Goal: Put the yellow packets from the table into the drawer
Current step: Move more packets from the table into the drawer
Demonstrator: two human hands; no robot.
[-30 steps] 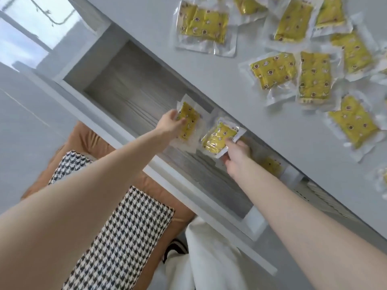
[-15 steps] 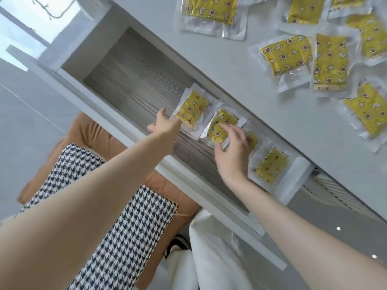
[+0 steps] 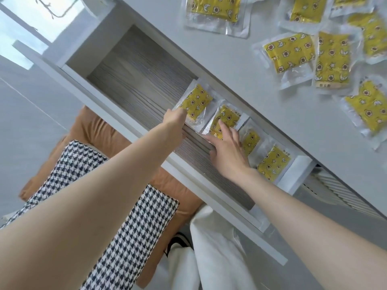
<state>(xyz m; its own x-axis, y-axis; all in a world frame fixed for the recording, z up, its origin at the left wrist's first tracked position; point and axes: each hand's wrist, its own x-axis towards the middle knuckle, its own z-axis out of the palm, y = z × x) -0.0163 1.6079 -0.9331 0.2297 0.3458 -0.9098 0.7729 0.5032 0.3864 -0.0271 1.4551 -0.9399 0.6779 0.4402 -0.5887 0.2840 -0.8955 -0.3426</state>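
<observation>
The drawer (image 3: pixel 134 80) stands open below the white table (image 3: pixel 240 65), showing a grey wood-grain floor. Several yellow packets lie in a row along its back edge. My left hand (image 3: pixel 174 118) touches the near corner of the leftmost packet (image 3: pixel 196 102); its fingers are mostly hidden behind the wrist. The straight fingers of my right hand (image 3: pixel 228 149) rest on the second packet (image 3: pixel 225 118). To its right lie a third packet (image 3: pixel 251 141) and a fourth packet (image 3: pixel 272 166). Several more yellow packets (image 3: pixel 290 52) are spread over the table.
The drawer's white front rail (image 3: pixel 146 147) runs diagonally under both forearms. Below it are a houndstooth cushion (image 3: pixel 117 206) on a tan seat (image 3: pixel 98 128) and white trousers (image 3: pixel 209 258). A window (image 3: pixel 41 17) is at top left.
Both hands carried packets into the drawer and laid them down beside the others. The left hand now touches its packet again, and the right hand rests flat on the second one.
</observation>
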